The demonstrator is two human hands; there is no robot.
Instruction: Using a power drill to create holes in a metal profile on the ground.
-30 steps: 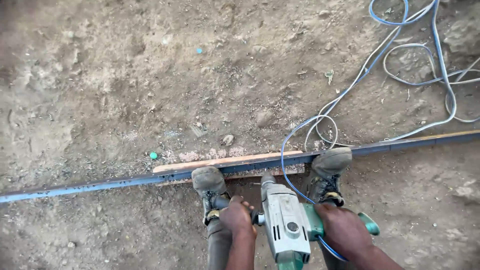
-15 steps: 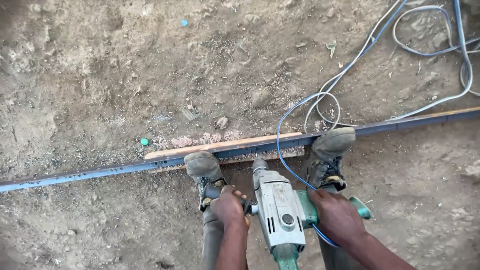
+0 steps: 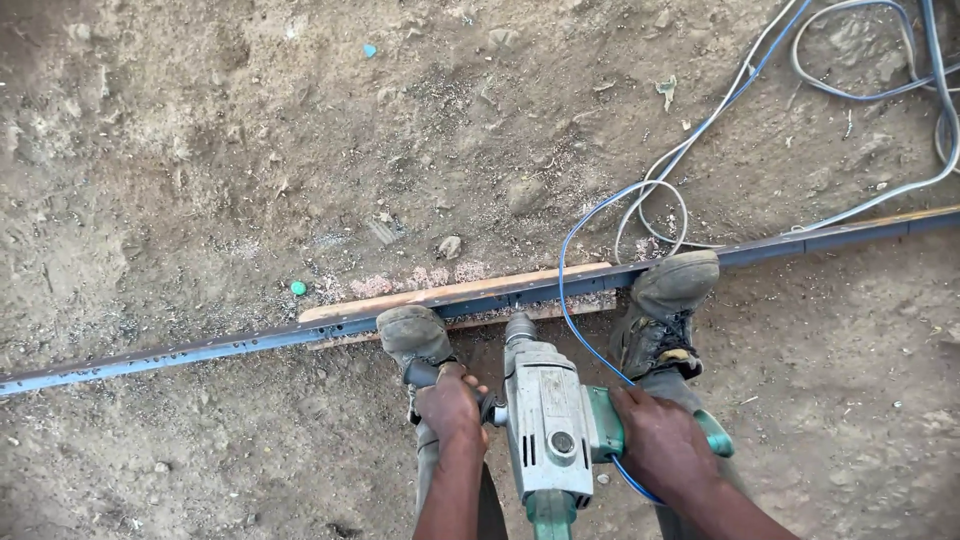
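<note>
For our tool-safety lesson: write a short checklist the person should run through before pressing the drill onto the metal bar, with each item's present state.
1. Left hand on the side handle: ok.
2. Right hand on the drill grip: ok.
3. Both boots pinning the metal bar: ok.
4. Wooden plank under the bar: ok.
5. Blue cable clear of the bit: not ok, it crosses the bar.
6. Bit on mark: cannot tell.
</note>
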